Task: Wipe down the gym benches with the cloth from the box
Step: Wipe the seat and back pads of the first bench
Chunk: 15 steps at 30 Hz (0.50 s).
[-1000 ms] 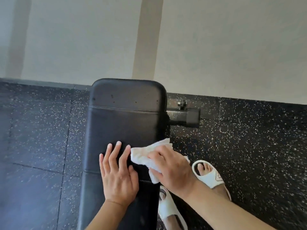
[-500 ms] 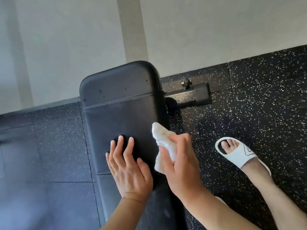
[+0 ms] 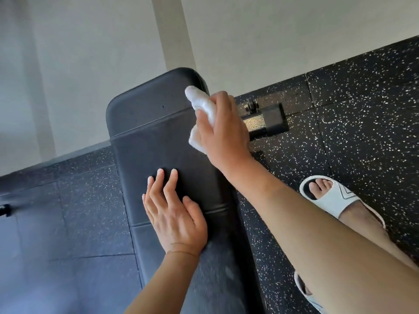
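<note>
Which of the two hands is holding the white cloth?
The right hand grips the white cloth at the bench's right edge. The left hand holds nothing and rests flat on the pad.

Bare pad on the bench (image 3: 145,123) from the far rounded end down to the left hand (image 3: 174,214), pressed flat mid-pad. Right hand (image 3: 223,132) with cloth (image 3: 199,109) over the right edge near the far end. Black frame bar (image 3: 265,120) jutting right just beside it. Sandal (image 3: 328,196) on floor (image 3: 362,123) further right; open floor left.
</note>
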### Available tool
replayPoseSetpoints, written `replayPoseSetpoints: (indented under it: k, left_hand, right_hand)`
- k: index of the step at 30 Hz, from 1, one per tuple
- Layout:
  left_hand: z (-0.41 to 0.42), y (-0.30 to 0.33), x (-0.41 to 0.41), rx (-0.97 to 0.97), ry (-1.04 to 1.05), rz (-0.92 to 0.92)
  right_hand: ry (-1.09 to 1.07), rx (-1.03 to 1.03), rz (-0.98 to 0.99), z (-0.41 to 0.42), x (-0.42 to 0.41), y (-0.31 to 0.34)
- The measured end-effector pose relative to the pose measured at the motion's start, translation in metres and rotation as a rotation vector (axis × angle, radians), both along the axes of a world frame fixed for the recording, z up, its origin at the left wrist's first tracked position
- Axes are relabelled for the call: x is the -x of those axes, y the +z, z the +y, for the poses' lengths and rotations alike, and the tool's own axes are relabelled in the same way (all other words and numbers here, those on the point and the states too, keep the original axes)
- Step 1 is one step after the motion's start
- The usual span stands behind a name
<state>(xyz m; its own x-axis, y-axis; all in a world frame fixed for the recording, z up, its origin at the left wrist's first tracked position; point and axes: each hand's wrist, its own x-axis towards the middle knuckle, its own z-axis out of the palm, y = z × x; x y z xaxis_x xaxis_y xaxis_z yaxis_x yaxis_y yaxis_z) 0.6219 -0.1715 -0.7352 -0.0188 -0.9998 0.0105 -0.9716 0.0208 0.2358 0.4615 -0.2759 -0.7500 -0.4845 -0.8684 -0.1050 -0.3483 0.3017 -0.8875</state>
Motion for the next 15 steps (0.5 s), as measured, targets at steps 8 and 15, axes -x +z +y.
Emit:
replayPoseSetpoints:
  k: [8, 15]
  left_hand:
    - [-0.001, 0.001, 0.000, 0.003, 0.000, 0.010]
    - [-0.001, 0.002, 0.001, -0.006, 0.004, 0.015]
  right_hand:
    - [0.258, 0.008, 0.068, 0.125, -0.013, 0.012]
    - [0.291, 0.064, 0.278, 0.048, -0.008, 0.019]
